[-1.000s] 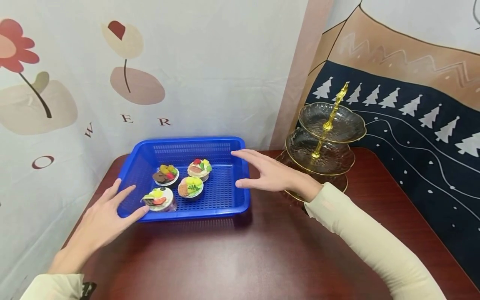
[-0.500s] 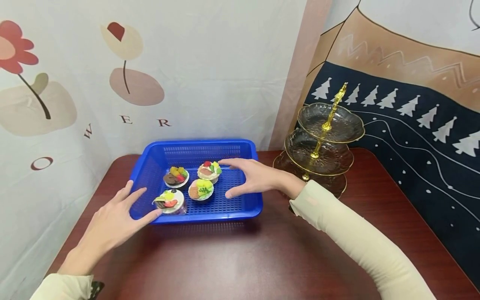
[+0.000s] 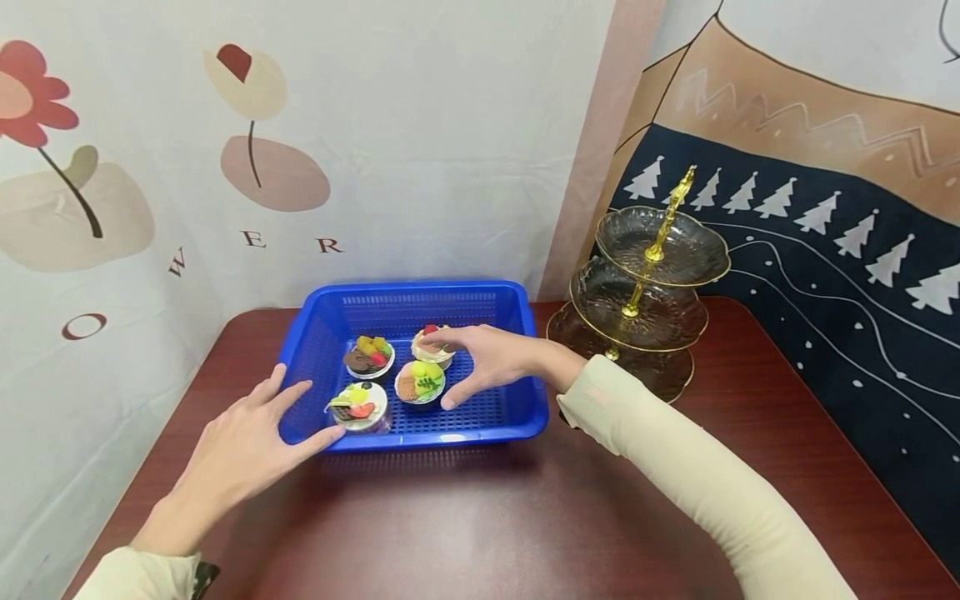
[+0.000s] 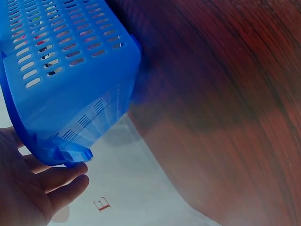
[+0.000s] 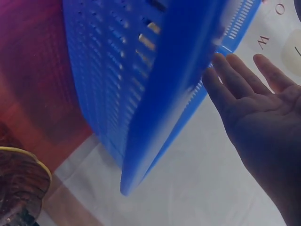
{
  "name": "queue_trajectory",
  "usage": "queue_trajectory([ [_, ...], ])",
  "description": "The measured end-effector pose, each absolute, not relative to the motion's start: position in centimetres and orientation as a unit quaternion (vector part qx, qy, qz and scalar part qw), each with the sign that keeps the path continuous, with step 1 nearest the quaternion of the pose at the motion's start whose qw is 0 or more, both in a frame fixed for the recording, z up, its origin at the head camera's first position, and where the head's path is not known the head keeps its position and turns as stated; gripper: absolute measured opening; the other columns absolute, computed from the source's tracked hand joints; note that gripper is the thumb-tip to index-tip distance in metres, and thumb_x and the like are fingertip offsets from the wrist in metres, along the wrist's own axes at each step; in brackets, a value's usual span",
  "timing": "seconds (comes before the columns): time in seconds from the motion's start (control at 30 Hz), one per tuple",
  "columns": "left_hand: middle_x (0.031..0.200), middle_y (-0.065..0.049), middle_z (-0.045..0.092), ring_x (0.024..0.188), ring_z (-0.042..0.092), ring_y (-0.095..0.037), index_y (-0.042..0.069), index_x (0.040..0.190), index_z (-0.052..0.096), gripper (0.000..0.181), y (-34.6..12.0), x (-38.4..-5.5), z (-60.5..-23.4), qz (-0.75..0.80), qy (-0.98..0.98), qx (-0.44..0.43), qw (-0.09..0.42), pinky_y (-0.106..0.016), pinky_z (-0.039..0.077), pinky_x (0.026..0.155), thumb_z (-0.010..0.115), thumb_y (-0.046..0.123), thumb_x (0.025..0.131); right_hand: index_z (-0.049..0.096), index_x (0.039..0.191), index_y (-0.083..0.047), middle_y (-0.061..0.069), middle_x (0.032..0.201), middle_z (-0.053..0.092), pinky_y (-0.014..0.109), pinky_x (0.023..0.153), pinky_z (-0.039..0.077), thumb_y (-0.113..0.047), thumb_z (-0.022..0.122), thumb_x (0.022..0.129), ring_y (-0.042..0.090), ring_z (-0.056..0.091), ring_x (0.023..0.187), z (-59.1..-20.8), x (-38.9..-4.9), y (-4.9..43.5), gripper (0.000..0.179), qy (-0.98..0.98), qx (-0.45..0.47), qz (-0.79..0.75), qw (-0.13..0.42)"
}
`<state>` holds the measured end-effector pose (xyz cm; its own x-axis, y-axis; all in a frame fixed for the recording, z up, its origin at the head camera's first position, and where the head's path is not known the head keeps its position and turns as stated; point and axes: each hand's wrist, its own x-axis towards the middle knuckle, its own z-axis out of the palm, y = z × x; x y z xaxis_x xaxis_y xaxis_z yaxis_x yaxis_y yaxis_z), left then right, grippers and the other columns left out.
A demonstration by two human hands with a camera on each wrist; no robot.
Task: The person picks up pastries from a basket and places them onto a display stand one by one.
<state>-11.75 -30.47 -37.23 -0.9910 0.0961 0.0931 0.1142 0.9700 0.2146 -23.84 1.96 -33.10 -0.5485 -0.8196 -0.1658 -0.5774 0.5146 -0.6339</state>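
A blue plastic basket (image 3: pixel 480 437) holds several toy cupcakes. One is brown with yellow and red fruit (image 3: pixel 369 357); a white one with red fruit (image 3: pixel 363 412) sits front left. To their right are a pink cupcake with green and yellow topping (image 3: pixel 420 383) and a cream-topped one (image 3: pixel 435 356), partly covered by my right fingers. My left hand (image 3: pixel 236 450) is spread at the basket's left front corner, fingertips along the rim, as the left wrist view also shows. Thumb and fingers apart, my right hand (image 3: pixel 495 357) hangs over the two right cupcakes.
Right of the basket stands a three-tier glass stand (image 3: pixel 637 304) with gold rims and a gold handle. The dark red wooden table (image 3: pixel 465 533) meets a printed cloth (image 3: pixel 420 167) behind the basket.
The basket with its cupcakes has slid to the right, my left hand moving along with it. My right hand has moved left, from the right rim to above the cupcakes.
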Motion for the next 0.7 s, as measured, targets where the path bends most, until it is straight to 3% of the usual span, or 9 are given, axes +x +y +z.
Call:
queue_trajectory([
  [0.3,0.149,-0.035,0.037,0.123,0.047,-0.059,0.005,0.137,0.058,0.095,-29.7,-11.4,-37.0,-0.107,-0.991,-0.066,0.050,-0.070,0.046,0.084,0.058,0.080,0.079,0.035,0.155,-0.014,0.007,0.152,0.045,0.047,0.113,0.034,-0.039,0.082,0.082,0.025,0.045,0.138,-33.6,-24.3,1.5,0.090,0.841,-0.395,-0.241,0.281],
  [0.7,0.147,-0.034,0.040,0.122,0.049,-0.057,0.006,0.135,0.061,0.096,-28.9,-11.2,-37.0,-0.104,-0.990,-0.079,0.054,-0.068,0.047,0.083,0.058,0.081,0.077,0.040,0.151,-0.013,0.010,0.147,0.051,0.042,0.111,0.039,-0.037,0.083,0.081,0.024,0.048,0.135,-32.5,-24.5,1.3,0.085,0.847,-0.384,-0.218,0.297],
])
